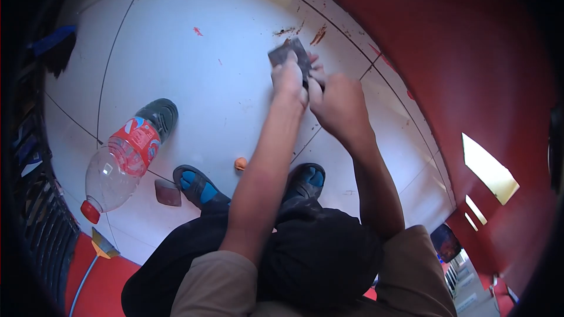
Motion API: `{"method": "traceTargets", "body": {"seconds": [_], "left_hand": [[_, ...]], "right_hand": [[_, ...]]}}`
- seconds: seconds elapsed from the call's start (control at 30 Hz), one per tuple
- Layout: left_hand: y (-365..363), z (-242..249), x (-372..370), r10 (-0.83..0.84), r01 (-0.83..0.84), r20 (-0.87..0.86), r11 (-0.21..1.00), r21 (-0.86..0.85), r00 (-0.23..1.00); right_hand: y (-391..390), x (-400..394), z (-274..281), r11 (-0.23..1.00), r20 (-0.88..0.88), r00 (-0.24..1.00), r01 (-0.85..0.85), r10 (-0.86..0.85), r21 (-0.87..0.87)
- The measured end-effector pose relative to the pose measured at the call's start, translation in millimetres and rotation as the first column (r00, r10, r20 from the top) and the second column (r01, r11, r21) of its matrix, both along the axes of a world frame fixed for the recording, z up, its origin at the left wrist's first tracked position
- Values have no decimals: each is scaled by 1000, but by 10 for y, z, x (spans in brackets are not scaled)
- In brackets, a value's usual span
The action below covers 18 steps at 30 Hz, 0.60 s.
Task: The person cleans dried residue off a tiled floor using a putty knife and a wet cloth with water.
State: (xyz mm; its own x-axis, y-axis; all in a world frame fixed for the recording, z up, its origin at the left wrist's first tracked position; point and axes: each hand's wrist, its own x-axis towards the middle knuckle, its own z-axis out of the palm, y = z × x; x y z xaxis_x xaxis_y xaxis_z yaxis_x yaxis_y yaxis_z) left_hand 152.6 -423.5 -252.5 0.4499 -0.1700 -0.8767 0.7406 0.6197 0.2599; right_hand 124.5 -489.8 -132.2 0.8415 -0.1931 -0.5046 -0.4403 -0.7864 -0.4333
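Observation:
A dark grey flat piece (281, 54) is held over the white tiled floor, near some brown smears (318, 35). My left hand (288, 79) grips it from above, with a finger pressed on its face. Close on the right, my right hand (330, 91) has its fingers bent around the lower right end of the same piece. Part of the piece is hidden behind the fingers.
A large clear bottle with a red cap (120, 164) lies at the left, beside a dark green object (161, 116). A brown flat piece (168, 192) and a small orange lump (240, 164) are near my feet. A red wall (423, 53) curves along the right.

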Motion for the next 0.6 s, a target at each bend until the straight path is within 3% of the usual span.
{"method": "traceTargets", "body": {"seconds": [0.17,0.3,0.4,0.5,0.6], "left_hand": [[44,141,-188,-22,21,-58,1000,-14,998],[52,1,6,17,-17,9,1000,0,1000],[76,-17,43,32,-33,-26,999,-42,999],[116,184,-206,64,-59,-117,997,46,991],[173,-81,49,28,-29,-15,998,-51,999]], "right_hand": [[-7,-175,34,999,-18,1000,-2,3,32],[22,96,84,999,-62,998,-25,27,31],[26,76,76,998,9,999,-48,48,37],[62,-16,100,997,-68,995,-67,70,38],[78,54,63,998,-27,999,-46,47,36]]}}
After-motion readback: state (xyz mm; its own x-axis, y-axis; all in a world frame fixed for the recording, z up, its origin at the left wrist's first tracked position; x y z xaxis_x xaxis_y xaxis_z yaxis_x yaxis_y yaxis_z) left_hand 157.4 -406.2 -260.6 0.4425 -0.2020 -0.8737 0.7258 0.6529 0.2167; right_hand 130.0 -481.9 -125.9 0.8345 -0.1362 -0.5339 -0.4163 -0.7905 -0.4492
